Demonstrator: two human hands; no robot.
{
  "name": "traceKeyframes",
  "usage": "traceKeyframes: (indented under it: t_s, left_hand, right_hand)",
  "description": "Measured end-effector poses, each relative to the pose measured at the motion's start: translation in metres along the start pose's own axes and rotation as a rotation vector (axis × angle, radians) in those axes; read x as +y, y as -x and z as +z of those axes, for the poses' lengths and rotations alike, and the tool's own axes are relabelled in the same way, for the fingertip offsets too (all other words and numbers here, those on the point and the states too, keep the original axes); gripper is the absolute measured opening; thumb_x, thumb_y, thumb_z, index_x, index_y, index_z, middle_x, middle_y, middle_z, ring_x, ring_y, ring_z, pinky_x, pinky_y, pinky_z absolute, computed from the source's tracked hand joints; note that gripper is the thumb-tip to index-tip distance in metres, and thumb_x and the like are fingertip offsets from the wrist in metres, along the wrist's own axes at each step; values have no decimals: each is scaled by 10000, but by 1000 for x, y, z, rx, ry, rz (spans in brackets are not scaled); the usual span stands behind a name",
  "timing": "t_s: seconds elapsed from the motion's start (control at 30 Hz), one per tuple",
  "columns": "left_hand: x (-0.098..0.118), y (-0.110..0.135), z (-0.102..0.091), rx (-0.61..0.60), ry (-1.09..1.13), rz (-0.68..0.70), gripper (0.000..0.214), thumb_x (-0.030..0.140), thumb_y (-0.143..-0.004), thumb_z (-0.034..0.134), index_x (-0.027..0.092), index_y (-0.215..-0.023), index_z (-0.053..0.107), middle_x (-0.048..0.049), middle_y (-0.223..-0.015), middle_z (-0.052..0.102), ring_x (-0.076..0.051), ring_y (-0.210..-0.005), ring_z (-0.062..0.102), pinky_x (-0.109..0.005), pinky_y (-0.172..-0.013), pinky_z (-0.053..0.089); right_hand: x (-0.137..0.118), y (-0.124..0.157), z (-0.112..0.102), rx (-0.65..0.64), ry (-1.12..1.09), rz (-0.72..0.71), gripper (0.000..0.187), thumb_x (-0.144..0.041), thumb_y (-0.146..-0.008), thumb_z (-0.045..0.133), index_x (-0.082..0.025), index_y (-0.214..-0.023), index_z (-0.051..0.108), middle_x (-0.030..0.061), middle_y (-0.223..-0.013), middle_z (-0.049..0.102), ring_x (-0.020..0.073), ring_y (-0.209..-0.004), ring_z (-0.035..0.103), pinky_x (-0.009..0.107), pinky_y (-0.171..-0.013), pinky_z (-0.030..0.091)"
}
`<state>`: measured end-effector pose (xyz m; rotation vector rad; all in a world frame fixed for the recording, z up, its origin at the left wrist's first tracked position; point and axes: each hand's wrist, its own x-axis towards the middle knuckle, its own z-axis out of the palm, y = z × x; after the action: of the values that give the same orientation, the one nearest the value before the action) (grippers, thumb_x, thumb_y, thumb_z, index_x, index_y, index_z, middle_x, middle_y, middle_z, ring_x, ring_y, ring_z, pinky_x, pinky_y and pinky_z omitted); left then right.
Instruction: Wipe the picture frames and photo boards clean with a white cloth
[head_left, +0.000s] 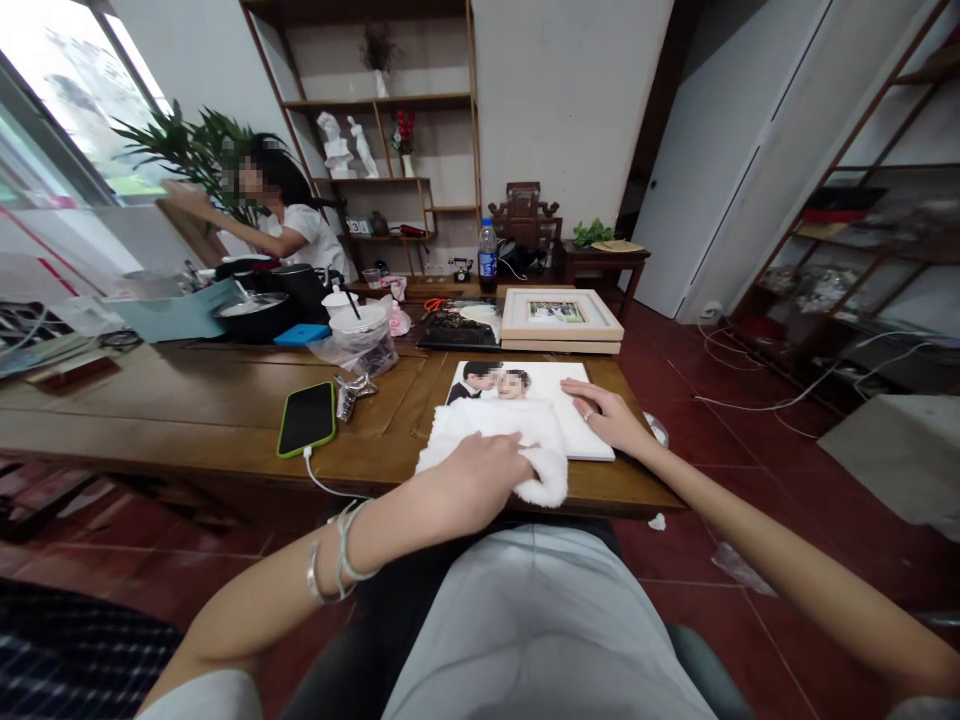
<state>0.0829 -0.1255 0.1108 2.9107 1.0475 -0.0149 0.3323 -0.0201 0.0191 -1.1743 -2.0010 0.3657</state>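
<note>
A white photo panel [559, 380] with a printed picture of two people lies flat near the table's front edge. Across its lower left part is a fluffy white cloth [450, 425], which hides some of the print. My left hand [480, 478] is closed on the cloth, its fingers curled into the fabric. On the panel's right side rests my right hand [609, 415], fingers stretched out and a ring on one of them, with nothing in it.
Behind the panel stand a pale wooden picture frame [510, 320], a dark glossy panel [454, 325] and a cola bottle [487, 258]. A phone [307, 418] on a cable lies left, near a bagged cup [360, 330]. A co-worker [300, 215] sits at the far left.
</note>
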Motion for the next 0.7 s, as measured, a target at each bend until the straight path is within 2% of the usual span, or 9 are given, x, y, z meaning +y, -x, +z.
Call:
traceKeyframes:
  t_s: [0.1,0.17,0.23,0.3,0.37,0.43,0.5,0.7]
  left_hand:
    - [-31,-19,2,-31,9,-44,303,14,-762,433,174,-902,648,-114,-1093,645,-251,-1148,539,-372,-918,443]
    - [-63,-37,6,-45,26,-34,333,-21,-722,435,174,-873,657,-102,-1138,639,-236,-1251,447,-357,-965,411]
    - [-95,-51,13,-17,49,12,353,-53,-690,419,164,-836,656,-87,-1267,568,-213,-1321,351,-358,-1016,365]
    - [-121,-60,23,24,64,11,338,-14,-722,446,173,-917,649,-72,-1411,416,-226,-1365,256,-467,-1073,263]
    - [-138,-65,34,77,53,-45,299,88,-789,487,197,-1027,631,-66,-1492,258,-276,-1390,161,-603,-1061,153]
    - [-146,-66,43,121,11,-95,294,185,-835,502,222,-1106,609,-65,-1515,178,-331,-1393,90,-689,-1011,102]
    - [-149,-67,48,148,-53,-89,328,184,-850,487,236,-1158,587,-60,-1514,187,-354,-1389,71,-707,-996,113]
    - [-137,-60,50,140,-158,-39,441,38,-835,405,197,-1222,542,-71,-1455,343,-315,-1376,181,-590,-1056,214]
  right_hand:
    - [3,-1,1,2,-17,10,319,-187,-831,473,-191,-1082,669,78,-1234,608,213,-1174,546,407,-1053,384]
    - [6,-1,1,-2,-39,14,316,-191,-836,475,-192,-1085,668,81,-1241,602,211,-1181,540,405,-1058,375]
    - [10,-2,2,-11,-65,17,313,-195,-838,485,-203,-1095,663,76,-1255,593,209,-1191,531,405,-1063,367]
    - [12,-2,2,-22,-87,17,312,-199,-840,493,-215,-1105,658,71,-1265,586,208,-1200,522,410,-1066,360]
    - [14,-3,2,-31,-103,19,311,-210,-843,494,-211,-1109,656,75,-1269,583,211,-1207,516,412,-1069,354]
    - [14,-3,1,-36,-117,27,309,-222,-844,498,-207,-1108,657,79,-1270,581,214,-1208,514,416,-1071,350]
    - [14,-3,1,-36,-129,40,304,-228,-839,509,-212,-1101,661,76,-1270,582,221,-1207,515,426,-1073,345]
    - [13,-3,0,-46,-127,50,314,-240,-854,484,-187,-1114,652,97,-1284,567,220,-1218,505,424,-1074,343]
